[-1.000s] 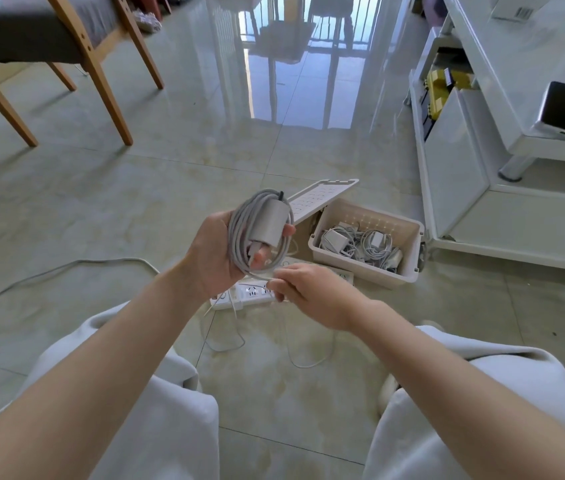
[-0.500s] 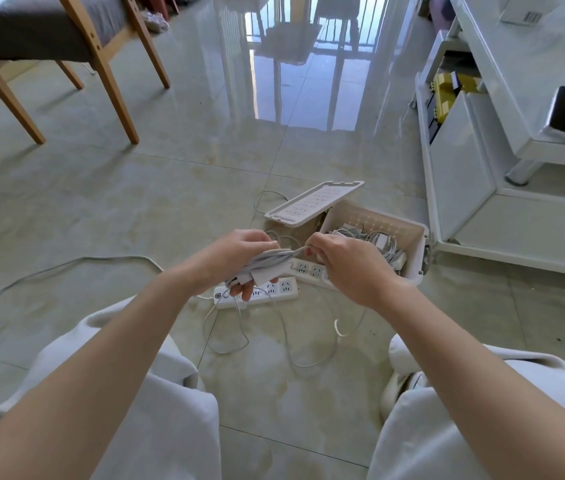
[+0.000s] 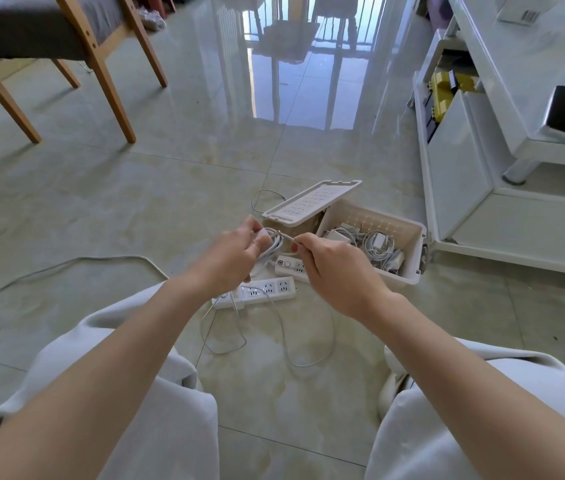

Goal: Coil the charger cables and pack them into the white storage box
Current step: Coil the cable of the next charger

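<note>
My left hand (image 3: 231, 256) grips a coiled grey charger cable (image 3: 273, 244) with its adapter, held low over the floor. My right hand (image 3: 334, 270) pinches the loose end of that cable just to the right of the coil. Behind the hands stands the white storage box (image 3: 412, 247), open, with several coiled chargers (image 3: 373, 244) inside. Its lid (image 3: 310, 202) leans against the box's left side.
Two white power strips (image 3: 267, 289) lie on the tiled floor under my hands, with thin loose cables (image 3: 284, 341) trailing toward my knees. A grey cord (image 3: 66, 266) runs off left. A white TV cabinet (image 3: 482, 174) stands right, a wooden chair (image 3: 101, 64) far left.
The coil was held up facing me, then lowered and tipped flat. My right hand moved from under the coil to its right side and now pulls the cable end outward.
</note>
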